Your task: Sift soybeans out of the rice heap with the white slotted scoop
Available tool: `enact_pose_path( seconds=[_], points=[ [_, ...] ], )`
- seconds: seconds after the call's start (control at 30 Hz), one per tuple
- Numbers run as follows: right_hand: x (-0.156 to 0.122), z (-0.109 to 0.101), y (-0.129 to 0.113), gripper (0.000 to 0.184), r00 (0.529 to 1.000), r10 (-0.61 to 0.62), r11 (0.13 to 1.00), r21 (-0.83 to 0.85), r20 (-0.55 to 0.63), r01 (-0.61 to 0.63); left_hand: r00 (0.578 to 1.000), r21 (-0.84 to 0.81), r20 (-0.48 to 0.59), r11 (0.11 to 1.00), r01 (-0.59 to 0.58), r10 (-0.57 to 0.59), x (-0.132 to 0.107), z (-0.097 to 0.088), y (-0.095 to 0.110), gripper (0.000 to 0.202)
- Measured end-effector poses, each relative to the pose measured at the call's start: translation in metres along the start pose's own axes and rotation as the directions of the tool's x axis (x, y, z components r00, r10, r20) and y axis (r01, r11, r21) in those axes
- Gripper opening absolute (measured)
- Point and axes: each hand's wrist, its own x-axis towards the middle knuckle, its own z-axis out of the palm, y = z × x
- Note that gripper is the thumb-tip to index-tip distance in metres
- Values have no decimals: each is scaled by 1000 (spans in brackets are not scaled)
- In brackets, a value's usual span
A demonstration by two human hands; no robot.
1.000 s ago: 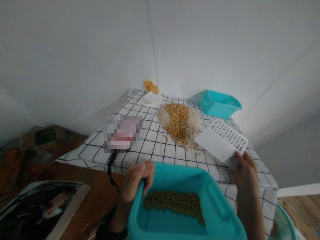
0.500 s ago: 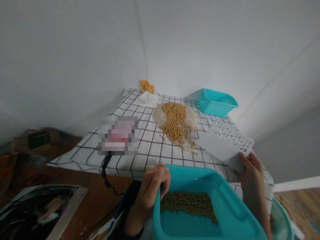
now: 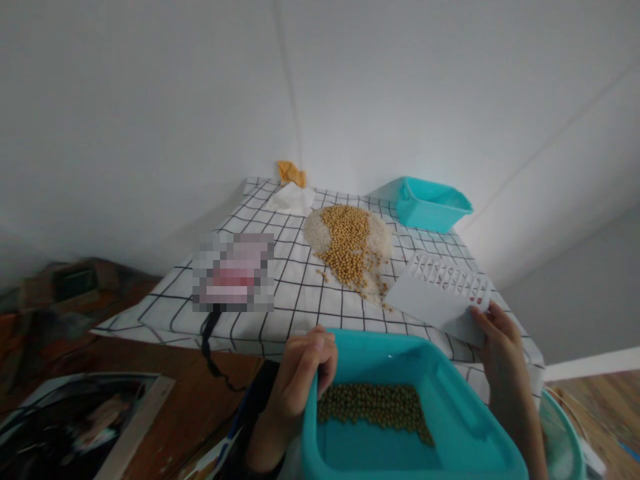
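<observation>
My left hand is closed over the left rim of a turquoise plastic bin at the table's front edge. Soybean-like round beans lie along the bin's far side, looking darker in its shade. In my right hand is a flat white plastic scraper with rows of slots, pinched at its right end and held low over the cloth. Its left tip is close to a heap of yellow beans lying on top of white rice. A few beans are scattered at the heap's near edge.
A smaller turquoise bin stands at the back right of the checked cloth. White crumpled tissue and a yellow cloth lie at the back. A blurred-out pink item with a black strap is left. Another green-rimmed container is low right.
The white scraper in my right hand has tilted flatter and shifted slightly down and left. My left hand keeps its hold on the bin rim.
</observation>
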Motion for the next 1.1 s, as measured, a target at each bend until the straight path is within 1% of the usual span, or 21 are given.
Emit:
enact_pose_path(
  seconds=[0.07,0.17,0.3,0.4,0.47,0.6,0.73,0.83,0.97,1.1],
  points=[
    [-1,1,0,40,1000,5,1000,2,-13,-5,1000,4,9,1000,14,-14,0,0,0,63],
    [-5,5,-3,41,1000,9,1000,2,-23,-8,1000,-10,4,1000,-4,4,-1,0,0,63],
    [-11,11,-6,36,998,-26,1000,-5,-53,25,1000,20,20,1000,4,-5,0,-2,2,62],
    [-13,13,-7,37,1000,4,1000,-4,-25,-4,999,50,53,999,1,-3,1,-4,3,63],
    [-13,14,-7,36,1000,17,1000,-4,-6,-17,999,60,52,998,-10,7,2,-4,4,63],
    [-12,16,-8,36,999,13,1000,2,-32,-12,998,75,54,997,-25,21,4,-4,5,65],
    [-16,19,-12,34,1000,-11,1000,3,-1,11,999,85,35,996,-35,33,5,-2,8,66],
    [-17,19,-14,37,1000,-7,1000,0,14,7,999,81,14,996,-48,47,5,-1,9,65],
    [-16,17,-12,39,1000,2,1000,9,25,-2,999,114,44,993,-34,29,4,-2,9,64],
    [-15,18,-12,40,999,-14,1000,12,36,14,999,68,8,997,-43,42,4,-1,10,63]
  ],
)
